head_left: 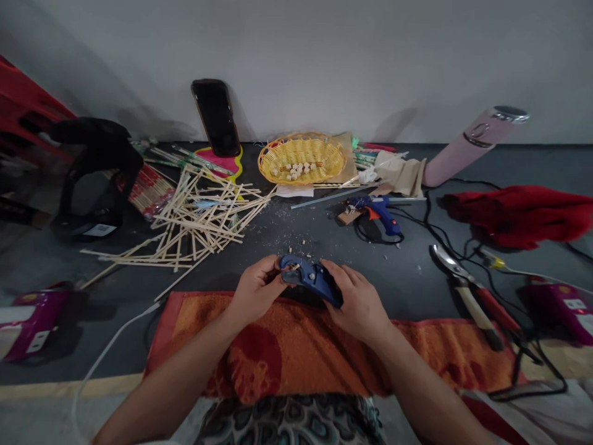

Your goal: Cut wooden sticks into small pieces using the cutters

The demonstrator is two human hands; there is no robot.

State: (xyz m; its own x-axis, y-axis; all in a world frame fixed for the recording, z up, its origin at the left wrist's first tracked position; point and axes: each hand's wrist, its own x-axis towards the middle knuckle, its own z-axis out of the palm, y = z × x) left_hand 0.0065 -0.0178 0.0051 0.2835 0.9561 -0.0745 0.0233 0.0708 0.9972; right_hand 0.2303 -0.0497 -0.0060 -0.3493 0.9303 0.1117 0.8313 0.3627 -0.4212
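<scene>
Blue tool (307, 274) — held between left hand (256, 287), right hand (360, 301)

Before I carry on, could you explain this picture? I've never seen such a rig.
There is no machine: each grip is a bare hand. The one picture comes from a camera on the person's head, looking forward and down. The right grip holds a blue tool; the left grip is at the tool's other end, though what it pinches is unclear. On the table lie a towel nearest, sticks left, a basket of pale bits at the back, and a glue gun and pruners right.
</scene>
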